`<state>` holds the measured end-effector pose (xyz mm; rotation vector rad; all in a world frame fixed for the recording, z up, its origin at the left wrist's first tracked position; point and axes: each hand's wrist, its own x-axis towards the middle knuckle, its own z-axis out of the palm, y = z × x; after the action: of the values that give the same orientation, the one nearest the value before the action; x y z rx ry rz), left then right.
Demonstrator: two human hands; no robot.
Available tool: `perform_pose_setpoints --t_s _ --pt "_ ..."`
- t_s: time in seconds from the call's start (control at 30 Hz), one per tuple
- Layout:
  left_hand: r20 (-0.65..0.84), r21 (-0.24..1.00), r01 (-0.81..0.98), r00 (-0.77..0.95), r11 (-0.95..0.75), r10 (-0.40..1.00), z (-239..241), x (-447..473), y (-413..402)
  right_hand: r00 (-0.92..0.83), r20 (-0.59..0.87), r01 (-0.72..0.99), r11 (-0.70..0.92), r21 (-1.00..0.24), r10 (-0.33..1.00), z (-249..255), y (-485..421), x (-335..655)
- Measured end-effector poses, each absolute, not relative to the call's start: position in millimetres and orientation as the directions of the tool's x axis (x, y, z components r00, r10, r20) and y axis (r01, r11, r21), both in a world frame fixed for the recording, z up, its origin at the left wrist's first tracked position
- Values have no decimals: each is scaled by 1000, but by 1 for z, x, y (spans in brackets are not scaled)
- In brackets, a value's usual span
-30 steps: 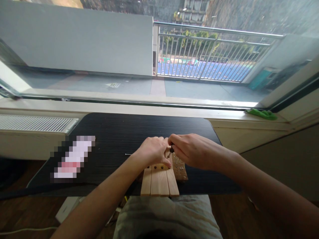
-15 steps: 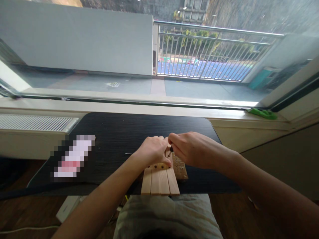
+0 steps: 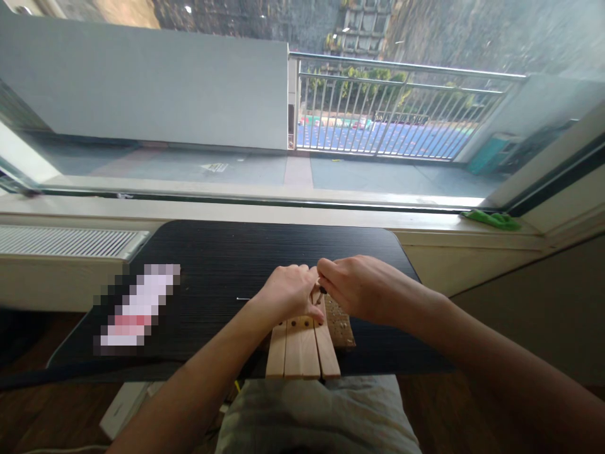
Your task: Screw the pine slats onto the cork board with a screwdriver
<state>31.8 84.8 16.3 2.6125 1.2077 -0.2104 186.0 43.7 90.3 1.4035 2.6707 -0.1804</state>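
Note:
Several pale wooden slats (image 3: 302, 353) lie side by side at the near edge of the black table, with a row of dark round holes across them. My left hand (image 3: 290, 290) is closed over their far part, its thumb lying on the rightmost slats; the other fingertips are hidden. Close against it, my right hand (image 3: 352, 284) is closed round a small dark-handled tool (image 3: 322, 290). Its thin tip points down at the slats beside my left thumb. Under the slats, to the right, sits a brown block (image 3: 341, 321) with small pale specks on it.
A thin metal rod (image 3: 242, 299) lies left of my left hand on the black table (image 3: 212, 258). A blurred-out pinkish object (image 3: 139, 306) rests at the table's left. Beyond are a radiator (image 3: 70, 243), the window sill, and a green cloth (image 3: 494, 219).
The whole view has shifted slightly, so the table and window sit a little lower. Both hands keep nearly the same place on the slats, and the tool's tilt differs slightly.

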Motion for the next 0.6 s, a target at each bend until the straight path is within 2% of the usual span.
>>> perform_pose_setpoints --t_s 0.4,0.6 --pt "-305 168 782 620 -600 723 26 34 84 -587 -142 808 589 -30 797 90 46 185" --pt "-274 180 779 627 -601 730 22 33 84 -565 -120 822 569 -5 816 89 50 184"
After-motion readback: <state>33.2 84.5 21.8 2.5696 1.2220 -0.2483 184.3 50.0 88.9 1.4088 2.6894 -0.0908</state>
